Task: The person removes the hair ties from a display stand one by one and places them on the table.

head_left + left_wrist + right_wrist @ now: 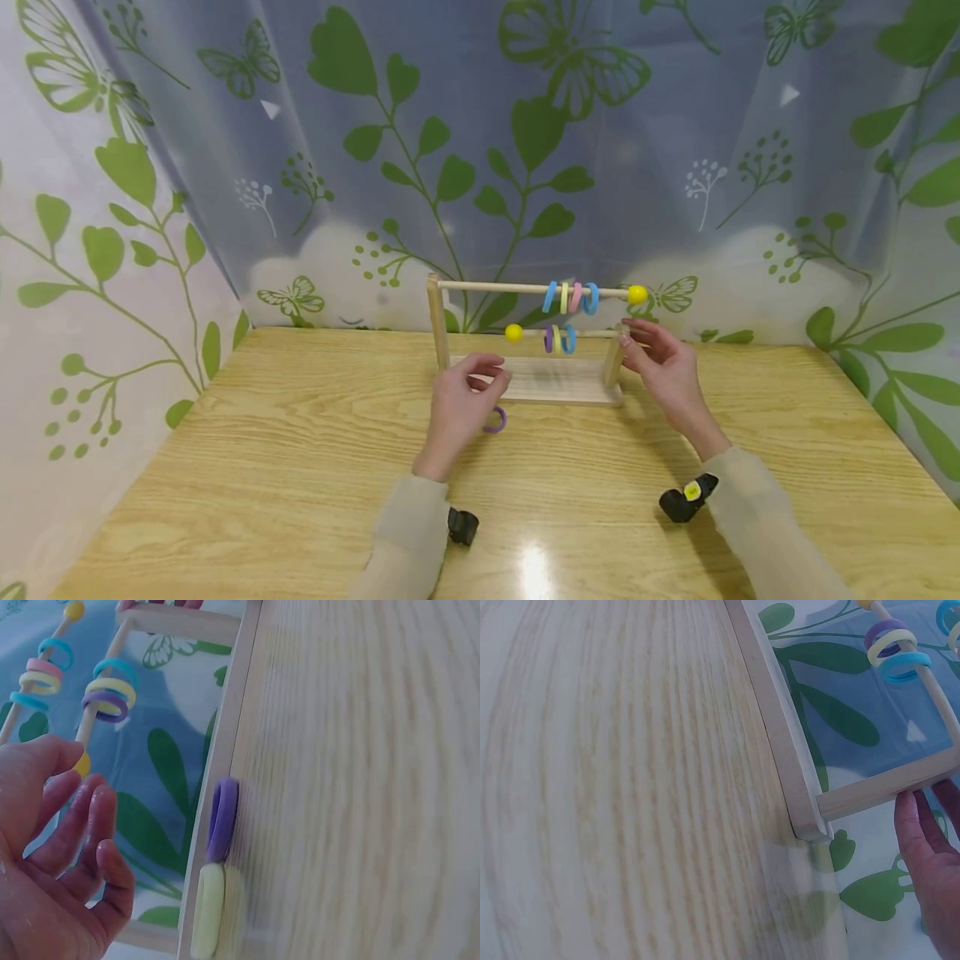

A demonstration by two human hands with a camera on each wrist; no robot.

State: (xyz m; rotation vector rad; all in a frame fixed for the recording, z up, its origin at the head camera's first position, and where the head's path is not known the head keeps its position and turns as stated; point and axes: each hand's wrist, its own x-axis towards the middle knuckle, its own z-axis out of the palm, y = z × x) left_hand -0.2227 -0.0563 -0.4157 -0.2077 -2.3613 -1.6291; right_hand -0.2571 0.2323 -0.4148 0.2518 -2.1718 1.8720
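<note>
A wooden stand (555, 387) carries two rods at different heights. Blue, yellow and pink rings hang on the upper rod (487, 287); a purple, a yellow and a blue ring (572, 340) hang on the lower one. My left hand (467, 400), fingers loosely bent and holding nothing, is near the lower rod's yellow ball end (513, 332). Below it, a loose purple ring (232, 817) and a yellow ring (208, 911) lie along the base; the hand hides the yellow one in the head view. With extended fingers, my right hand (663, 371) touches the short right post (613, 358).
The stand rests near the back of the wooden table (300, 467), before a leaf-patterned curtain (465, 125). Another yellow ball (637, 294) caps the upper rod. A tall post (438, 321) rises at the stand's left. Black wrist cameras (463, 527) sit by both sleeves.
</note>
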